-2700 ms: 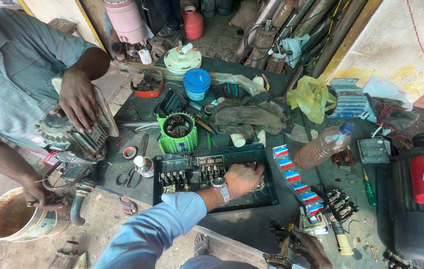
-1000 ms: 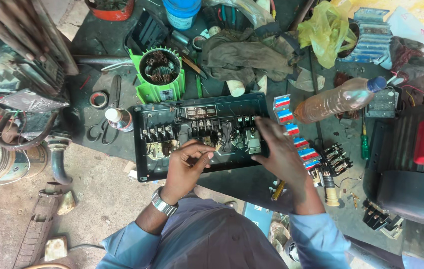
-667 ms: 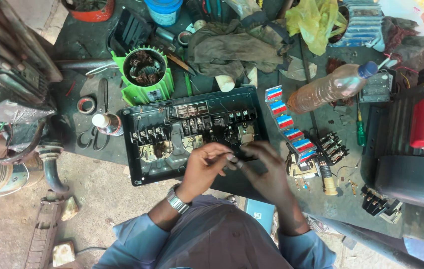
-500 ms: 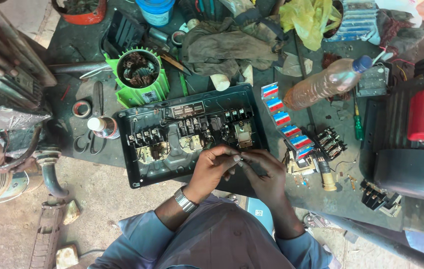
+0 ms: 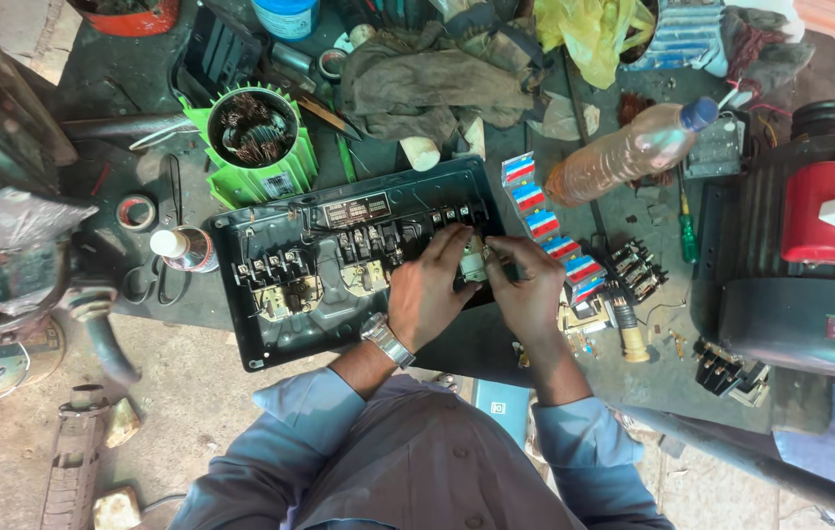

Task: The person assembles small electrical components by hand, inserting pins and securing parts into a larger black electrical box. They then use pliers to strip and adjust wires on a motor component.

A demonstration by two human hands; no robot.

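Note:
A black electrical panel box (image 5: 270, 339) lies open on the workbench, with rows of switches and contactors inside. Both my hands are over its right end. My left hand (image 5: 427, 290) and my right hand (image 5: 530, 290) together pinch a small pale component (image 5: 474, 260) held just above the box's right edge. A metal watch sits on my left wrist. Blue sleeves cover both forearms.
A green motor stator (image 5: 256, 137) stands behind the box. A plastic bottle (image 5: 624, 157) lies at right, next to a row of small coloured boxes (image 5: 545, 226). A dirty rag (image 5: 427, 79), tape roll (image 5: 136, 211), scissors, a green screwdriver (image 5: 688, 231) and a red-and-grey machine (image 5: 800, 255) crowd the bench.
My hands came together from the box's middle and shifted to its right end, holding the small component between them. The view has moved closer.

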